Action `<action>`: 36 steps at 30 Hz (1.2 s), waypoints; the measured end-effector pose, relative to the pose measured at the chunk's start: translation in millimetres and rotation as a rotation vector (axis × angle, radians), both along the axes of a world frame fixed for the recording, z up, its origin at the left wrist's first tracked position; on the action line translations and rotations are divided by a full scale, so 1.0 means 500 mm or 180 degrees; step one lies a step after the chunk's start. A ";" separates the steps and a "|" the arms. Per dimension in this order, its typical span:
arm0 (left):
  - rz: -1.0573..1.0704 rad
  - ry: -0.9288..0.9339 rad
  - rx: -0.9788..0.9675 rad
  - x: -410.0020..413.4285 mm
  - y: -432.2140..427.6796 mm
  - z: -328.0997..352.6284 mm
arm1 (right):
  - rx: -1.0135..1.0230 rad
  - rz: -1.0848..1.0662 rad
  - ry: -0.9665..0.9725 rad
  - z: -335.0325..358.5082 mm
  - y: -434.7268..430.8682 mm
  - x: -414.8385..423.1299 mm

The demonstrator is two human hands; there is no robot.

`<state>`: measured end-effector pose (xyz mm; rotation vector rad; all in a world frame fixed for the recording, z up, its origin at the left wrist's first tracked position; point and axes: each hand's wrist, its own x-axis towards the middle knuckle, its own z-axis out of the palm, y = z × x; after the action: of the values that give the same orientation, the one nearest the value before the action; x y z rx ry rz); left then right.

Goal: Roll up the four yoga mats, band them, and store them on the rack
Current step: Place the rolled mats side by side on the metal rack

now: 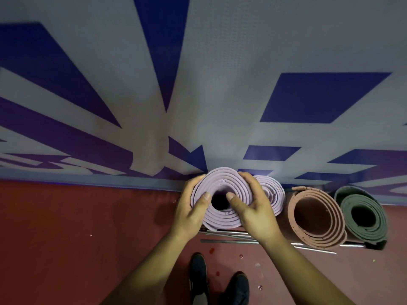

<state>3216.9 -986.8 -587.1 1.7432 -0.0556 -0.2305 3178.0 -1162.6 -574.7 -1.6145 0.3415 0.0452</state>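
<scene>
Two hands: left hand point(191, 211), right hand point(255, 213), fingers point(248, 182) curled round lilac mat point(220, 221).

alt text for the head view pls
Left hand and right hand grip a rolled lilac mat, end-on, at a metal rack beside a second lilac roll, a pink roll and a grey roll.

Both bare forearms reach forward from the lower edge and converge. The left hand point(193, 209) clasps the left side of the lilac rolled mat point(220, 180), with its fingers curled round the outer wall and its thumb laid across the end toward the hollow core. The right hand point(253, 209) mirrors it on the right side, thumb tip at the core's edge.
</scene>
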 end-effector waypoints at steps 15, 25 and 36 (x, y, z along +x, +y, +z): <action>-0.0172 -0.0045 -0.0220 0.003 0.019 0.020 | 0.0824 -0.0490 -0.0090 0.035 0.039 -0.015; -0.0117 0.0034 -0.0185 0.038 0.011 -0.026 | 0.0472 -0.0509 0.0021 -0.001 0.037 0.014; -0.0045 0.0092 -0.0043 0.037 0.005 -0.119 | 0.0261 -0.0317 0.0151 -0.065 0.017 0.025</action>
<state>3235.3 -984.4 -646.5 1.7262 -0.0483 -0.2653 3190.7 -1154.1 -607.3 -1.5153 0.4510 0.0213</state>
